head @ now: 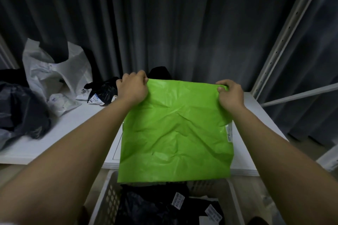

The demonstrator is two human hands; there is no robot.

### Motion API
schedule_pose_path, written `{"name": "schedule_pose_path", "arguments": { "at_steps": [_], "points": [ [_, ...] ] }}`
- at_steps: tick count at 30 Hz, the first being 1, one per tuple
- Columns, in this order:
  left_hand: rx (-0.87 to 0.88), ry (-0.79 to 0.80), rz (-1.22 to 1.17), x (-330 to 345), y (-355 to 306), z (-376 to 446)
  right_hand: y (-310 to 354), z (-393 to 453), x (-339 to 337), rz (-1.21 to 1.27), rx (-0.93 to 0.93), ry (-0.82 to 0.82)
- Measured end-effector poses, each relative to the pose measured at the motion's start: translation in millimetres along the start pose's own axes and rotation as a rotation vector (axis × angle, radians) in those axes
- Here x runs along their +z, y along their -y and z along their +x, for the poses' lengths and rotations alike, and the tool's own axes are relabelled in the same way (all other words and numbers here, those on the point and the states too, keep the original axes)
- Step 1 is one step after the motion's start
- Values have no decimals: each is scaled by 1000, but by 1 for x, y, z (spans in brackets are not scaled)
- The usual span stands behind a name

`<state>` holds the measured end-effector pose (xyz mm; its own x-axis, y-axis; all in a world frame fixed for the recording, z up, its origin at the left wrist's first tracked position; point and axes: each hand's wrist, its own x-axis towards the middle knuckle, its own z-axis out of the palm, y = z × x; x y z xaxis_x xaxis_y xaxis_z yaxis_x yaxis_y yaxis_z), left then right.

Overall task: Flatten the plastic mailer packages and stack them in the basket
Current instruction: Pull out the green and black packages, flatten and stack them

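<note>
One basket (108,201) nearest, holding dark mailers (151,206), count unclear; two white labels visible. One green mailer (175,129) hangs above it, lower edge over the basket rim. Two hands: left hand (133,88) and right hand (230,95), fingers (222,88) curled tight, each pinching a top corner. Desk (60,133) beyond: one white bag (58,73), dark mailers (102,91) alongside.

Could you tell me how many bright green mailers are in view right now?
1. The green mailer is held up by its top corners between the left hand and right hand, above the white basket. Others may be hidden under the dark mailers there.
</note>
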<state>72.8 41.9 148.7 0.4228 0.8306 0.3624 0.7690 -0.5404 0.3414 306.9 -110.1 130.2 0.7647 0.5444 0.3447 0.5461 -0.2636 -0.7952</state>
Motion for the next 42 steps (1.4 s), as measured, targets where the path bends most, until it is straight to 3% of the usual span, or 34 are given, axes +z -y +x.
{"name": "schedule_pose_path", "arguments": {
  "at_steps": [5,10,13,15,18,21,25,31,36,42],
  "points": [
    [-83,3,39,26,6,25,-5,24,24,-67,11,-31],
    [-63,-117,36,65,9,8,-27,28,54,-80,41,-66],
    [120,233,-105,93,7,-17,-49,20,67,-67,90,-26],
    [133,526,-84,110,6,-32,-57,15,76,-87,83,31],
    [93,681,-61,135,9,-47,-62,-3,90,-304,-7,249],
    [80,659,-63,146,10,-53,-62,-25,101,-498,-63,532],
    [75,714,-25,150,14,-63,-71,-47,114,-645,-94,744],
    [38,704,-59,153,12,-63,-86,-64,123,-746,-174,737],
    [0,595,-46,167,8,-65,-96,-74,127,-712,-166,692],
    [16,579,7,183,18,-78,-107,-81,133,-709,-166,699]
  ]
}}
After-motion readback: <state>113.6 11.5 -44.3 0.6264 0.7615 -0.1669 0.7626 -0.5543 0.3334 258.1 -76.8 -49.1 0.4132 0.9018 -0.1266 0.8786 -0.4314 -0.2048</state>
